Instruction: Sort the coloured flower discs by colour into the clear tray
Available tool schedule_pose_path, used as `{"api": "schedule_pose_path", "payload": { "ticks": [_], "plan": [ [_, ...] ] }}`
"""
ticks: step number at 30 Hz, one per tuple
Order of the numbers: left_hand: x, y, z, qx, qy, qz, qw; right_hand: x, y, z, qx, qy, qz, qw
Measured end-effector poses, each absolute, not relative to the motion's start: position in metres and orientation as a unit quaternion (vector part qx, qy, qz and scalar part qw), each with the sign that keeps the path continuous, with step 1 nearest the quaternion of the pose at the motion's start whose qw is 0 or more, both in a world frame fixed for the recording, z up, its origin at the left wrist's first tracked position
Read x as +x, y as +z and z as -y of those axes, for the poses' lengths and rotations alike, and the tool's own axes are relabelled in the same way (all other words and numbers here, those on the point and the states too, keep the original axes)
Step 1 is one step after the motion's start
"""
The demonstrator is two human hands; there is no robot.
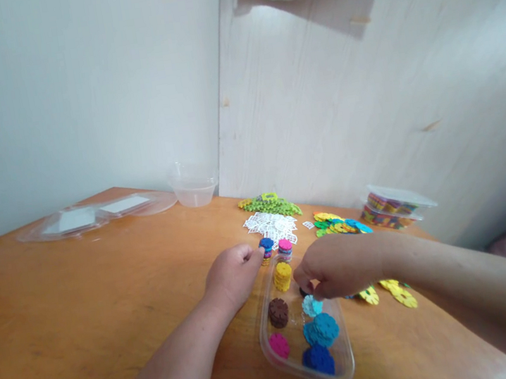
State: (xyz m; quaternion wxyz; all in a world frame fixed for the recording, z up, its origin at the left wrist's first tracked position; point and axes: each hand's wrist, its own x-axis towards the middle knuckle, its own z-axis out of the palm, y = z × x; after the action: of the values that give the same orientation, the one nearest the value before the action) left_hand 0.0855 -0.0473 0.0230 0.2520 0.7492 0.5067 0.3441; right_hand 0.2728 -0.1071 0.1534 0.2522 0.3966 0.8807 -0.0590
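Note:
A clear plastic tub holds small notched plastic discs sorted by colour: yellow, brown, pink, light blue, teal and dark blue. Just past its far end stand two mixed-colour stacks, one with a blue disc on top, the other topped by a pink disc. My left hand is closed, its thumb and fingertips against the blue-topped stack. Fingers bent down, my right hand reaches into the tub and pinches at a dark disc, mostly hidden beneath it.
Behind the stacks lie white lattice pieces and green pieces. Yellow, green and blue larger discs spread to the right, near lidded boxes. A clear bowl and flat lids sit by the wall.

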Motion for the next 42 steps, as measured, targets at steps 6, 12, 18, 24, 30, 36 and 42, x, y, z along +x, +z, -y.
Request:
{"api": "schedule_pose_path", "payload": {
  "ticks": [6,12,18,24,30,36,42],
  "plan": [
    [0.086,0.023,0.048,0.749,0.346,-0.509,0.246,0.273,0.149,0.107,0.399,-0.048,-0.884,0.237],
    [0.085,0.025,0.049,0.752,0.339,-0.509,0.245,0.267,0.142,0.11,0.401,-0.022,-0.881,0.25],
    [0.086,0.023,0.049,0.751,0.342,-0.512,0.24,0.264,0.144,0.114,0.401,-0.04,-0.877,0.261],
    [0.086,0.022,0.048,0.751,0.348,-0.505,0.244,0.265,0.141,0.112,0.384,-0.04,-0.895,0.222],
    [0.086,0.02,0.046,0.751,0.352,-0.504,0.242,0.266,0.134,0.108,0.367,-0.062,-0.902,0.219],
    [0.086,0.021,0.047,0.751,0.351,-0.504,0.244,0.265,0.137,0.107,0.361,-0.017,-0.903,0.233],
    [0.087,0.022,0.047,0.753,0.349,-0.503,0.243,0.267,0.141,0.109,0.368,-0.004,-0.9,0.234]
  ]
}}
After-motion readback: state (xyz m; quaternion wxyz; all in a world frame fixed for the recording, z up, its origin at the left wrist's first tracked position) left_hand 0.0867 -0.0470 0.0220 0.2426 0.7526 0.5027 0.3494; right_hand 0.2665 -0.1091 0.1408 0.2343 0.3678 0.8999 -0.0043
